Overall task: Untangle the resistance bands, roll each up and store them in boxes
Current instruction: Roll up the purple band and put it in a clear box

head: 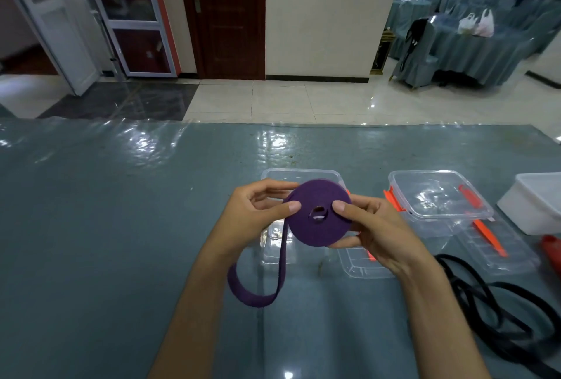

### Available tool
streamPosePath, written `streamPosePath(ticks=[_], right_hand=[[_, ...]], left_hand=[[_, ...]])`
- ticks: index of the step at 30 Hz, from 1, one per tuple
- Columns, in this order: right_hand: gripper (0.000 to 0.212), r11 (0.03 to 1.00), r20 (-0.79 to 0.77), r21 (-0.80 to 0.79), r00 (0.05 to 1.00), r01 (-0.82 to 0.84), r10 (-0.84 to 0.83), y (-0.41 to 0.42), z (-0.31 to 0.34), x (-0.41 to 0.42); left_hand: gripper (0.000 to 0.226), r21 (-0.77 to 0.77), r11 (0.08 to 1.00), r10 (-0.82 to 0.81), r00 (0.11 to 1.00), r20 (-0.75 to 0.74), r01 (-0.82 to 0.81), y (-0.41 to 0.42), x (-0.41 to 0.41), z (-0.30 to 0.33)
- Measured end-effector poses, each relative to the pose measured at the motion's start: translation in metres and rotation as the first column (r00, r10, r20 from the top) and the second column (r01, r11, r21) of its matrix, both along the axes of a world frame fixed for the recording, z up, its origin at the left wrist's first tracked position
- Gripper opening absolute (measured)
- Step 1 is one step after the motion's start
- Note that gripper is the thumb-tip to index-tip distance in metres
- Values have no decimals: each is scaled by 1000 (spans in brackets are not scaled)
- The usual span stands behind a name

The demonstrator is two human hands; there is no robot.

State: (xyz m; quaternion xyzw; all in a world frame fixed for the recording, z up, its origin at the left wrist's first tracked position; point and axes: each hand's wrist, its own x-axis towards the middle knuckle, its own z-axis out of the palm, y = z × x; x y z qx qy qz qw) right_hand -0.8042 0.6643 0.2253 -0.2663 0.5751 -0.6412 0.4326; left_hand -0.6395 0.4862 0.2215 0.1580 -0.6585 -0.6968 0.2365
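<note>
Up above the blue-grey plastic-covered table (121,196), both hands gripping one flat purple fabric resistance band wound into a disc-shaped coil (318,216). Left hand (258,211) with thumb pressed on the coil's face and fingers curled behind its edge. Right hand (373,226) likewise, thumb on the face beside the centre hole, fingers wrapped round the back. Loose purple tail (258,296) hanging down in a loop over the table. Behind the coil, an open clear plastic box with orange clips (437,196); to the right, a tangled black band (491,318) lying on the table
</note>
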Motion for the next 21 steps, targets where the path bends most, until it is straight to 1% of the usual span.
streamPosePath(ticks=[4,7,12,14,18,19,21], right_hand=[[50,996,5,-52,997,76,-76,2,-4,7],[47,987,23,-98,991,131,-129,2,-3,11],[40,965,53,-169,979,203,-197,2,-5,15],[39,956,73,-188,974,224,-214,0,-8,18],[39,927,161,-221,949,302,-271,-7,-11,23],[38,921,171,-229,945,314,-280,-9,-12,23],[32,911,199,-241,935,335,-292,-11,-12,23]], left_hand=[[34,43,999,10,999,-32,-9,1,-2,0],[36,141,990,39,995,-87,-26,7,-7,-3],[37,169,985,3,992,-126,19,11,-7,-8],[33,183,983,52,986,-157,-23,11,-9,-8],[28,225,965,180,961,-212,-132,18,-20,-10],[28,230,964,183,958,-221,-131,19,-21,-11],[30,255,964,137,966,-220,-78,17,-21,-12]])
